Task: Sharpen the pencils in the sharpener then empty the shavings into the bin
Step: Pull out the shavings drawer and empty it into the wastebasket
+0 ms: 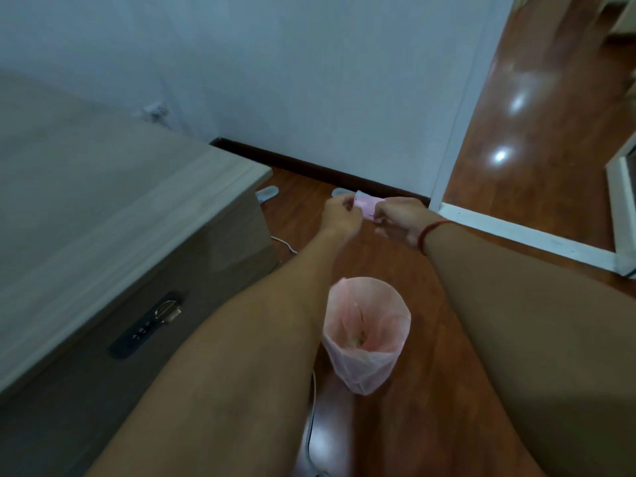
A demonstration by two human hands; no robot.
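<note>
Both my arms reach out over the floor. My left hand (339, 215) and my right hand (395, 218) together hold a small pink sharpener (469, 207) between them, each pinching one end of it. Most of the sharpener is hidden by my fingers. A small bin lined with a pale pink plastic bag (366, 333) stands on the wooden floor below my forearms, nearer to me than my hands. Some shavings lie at the bottom of the bag. No pencils are in view.
A light wood desk (103, 208) with a drawer lock (151, 325) fills the left. A white wall and dark skirting (327, 173) lie ahead, a doorway (537, 132) to the right. Slippers (268, 193) and a white cable (309, 425) are on the floor.
</note>
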